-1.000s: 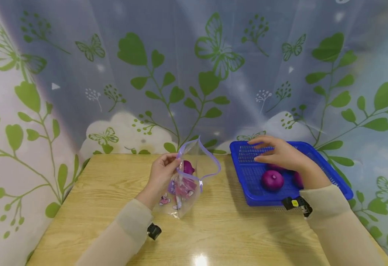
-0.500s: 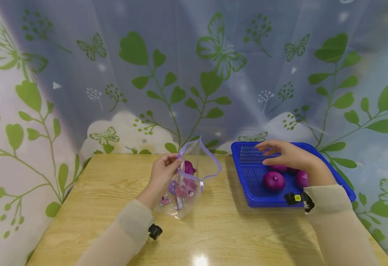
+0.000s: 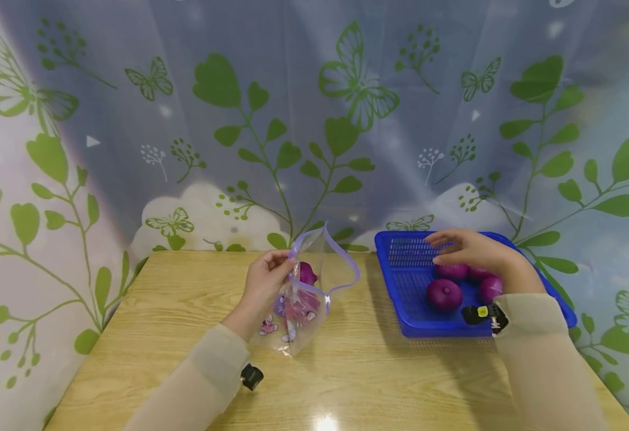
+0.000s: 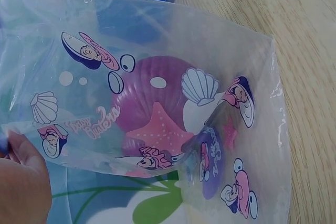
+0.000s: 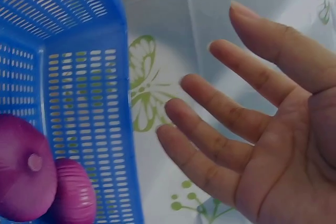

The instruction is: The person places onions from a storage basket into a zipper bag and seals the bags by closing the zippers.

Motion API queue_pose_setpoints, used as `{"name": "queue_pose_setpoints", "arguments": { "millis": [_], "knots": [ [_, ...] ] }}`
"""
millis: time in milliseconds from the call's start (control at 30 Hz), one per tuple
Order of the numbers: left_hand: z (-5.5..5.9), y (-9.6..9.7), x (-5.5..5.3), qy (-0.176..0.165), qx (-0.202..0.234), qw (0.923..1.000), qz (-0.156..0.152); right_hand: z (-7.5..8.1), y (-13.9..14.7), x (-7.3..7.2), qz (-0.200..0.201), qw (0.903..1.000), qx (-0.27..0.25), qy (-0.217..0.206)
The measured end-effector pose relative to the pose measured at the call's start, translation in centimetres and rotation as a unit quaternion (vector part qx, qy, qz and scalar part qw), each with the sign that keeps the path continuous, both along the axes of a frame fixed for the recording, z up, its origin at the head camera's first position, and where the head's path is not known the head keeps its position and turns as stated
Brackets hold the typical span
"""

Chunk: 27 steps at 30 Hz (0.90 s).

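Clear bag [image 3: 302,314], mouth agape and a purple onion [image 3: 308,273] inside, is at six o'clock from the centre of my head feed, its edge pinched between thumb and fingers of the left hand [image 3: 264,282]. At four o'clock I see the right hand [image 3: 471,249], fingers spread, above the blue basket [image 3: 408,294] where more onions [image 3: 444,295] lie.

I can read "Baby Oysters" in curly pink lettering [image 4: 94,123] on the clear bag [image 4: 158,83]; the writing on its purple patch [image 4: 212,169] is too small to make out.
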<state>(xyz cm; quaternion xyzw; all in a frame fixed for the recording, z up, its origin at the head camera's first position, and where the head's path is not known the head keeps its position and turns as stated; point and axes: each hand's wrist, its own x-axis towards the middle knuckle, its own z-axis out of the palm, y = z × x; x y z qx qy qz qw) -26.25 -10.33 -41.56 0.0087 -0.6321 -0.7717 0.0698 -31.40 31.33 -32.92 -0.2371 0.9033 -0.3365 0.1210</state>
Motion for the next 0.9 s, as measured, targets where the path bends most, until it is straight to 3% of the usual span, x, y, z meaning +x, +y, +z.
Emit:
{"name": "queue_pose_setpoints", "arguments": {
  "millis": [200,400,567,767,900],
  "knots": [
    [-0.1,-0.2,-0.1,-0.003,0.001,1.0,0.006,-0.6,0.6,-1.0,-0.018,0.9995,-0.02,-0.015],
    [0.0,-0.3,0.1,-0.004,0.005,1.0,0.001,-1.7,1.3,-2.0,-0.023,0.9958,-0.063,-0.062],
    [0.2,-0.2,0.2,0.004,0.01,0.9999,-0.003,-3.1,2.5,-2.9,-0.033,0.9924,-0.057,-0.104],
    [0.0,-0.1,0.1,0.005,0.011,0.9999,-0.002,-4.7,3.5,-3.9,-0.041,0.9766,-0.081,-0.195],
    [-0.1,-0.2,0.2,0.008,0.009,0.9999,-0.002,-5.5,3.9,-4.2,-0.047,0.9721,-0.065,-0.221]
  ]
}}
